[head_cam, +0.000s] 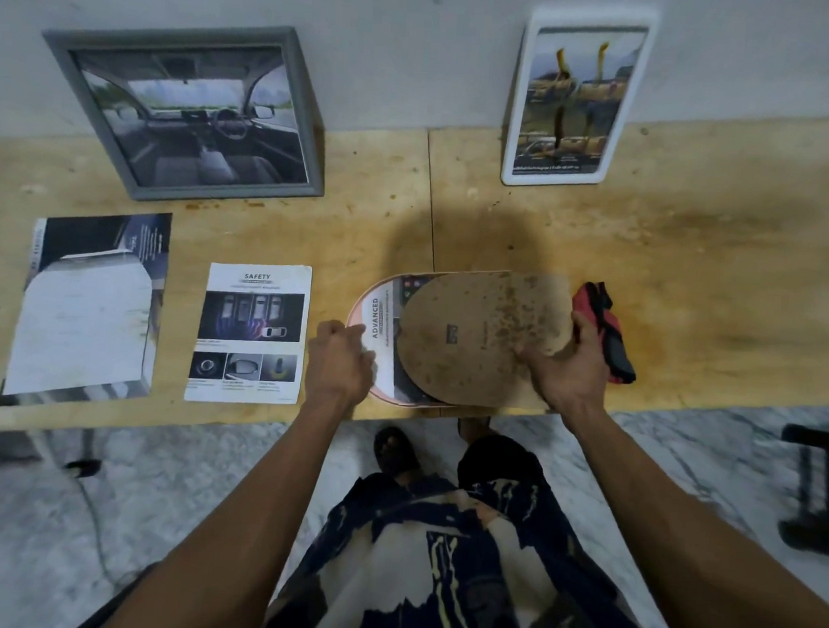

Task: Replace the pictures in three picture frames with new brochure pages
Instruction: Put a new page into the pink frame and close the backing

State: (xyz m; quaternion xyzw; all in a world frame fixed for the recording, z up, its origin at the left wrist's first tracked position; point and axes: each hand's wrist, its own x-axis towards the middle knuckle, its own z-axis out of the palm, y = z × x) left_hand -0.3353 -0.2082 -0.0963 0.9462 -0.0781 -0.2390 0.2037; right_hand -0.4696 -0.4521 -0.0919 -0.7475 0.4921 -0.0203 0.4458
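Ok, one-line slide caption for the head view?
Left hand pinches brochure page while right hand holds backing board over oval frame.

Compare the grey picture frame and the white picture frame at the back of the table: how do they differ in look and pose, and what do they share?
The grey frame is wider and squarer; the white frame is narrow and tall with rounded corners. The grey frame sits skewed, while the white frame stands nearly straight. The grey frame shows a car interior; the white frame shows a yellowish brochure page. Both stand on the wooden table against the wall, and neither hand touches them.
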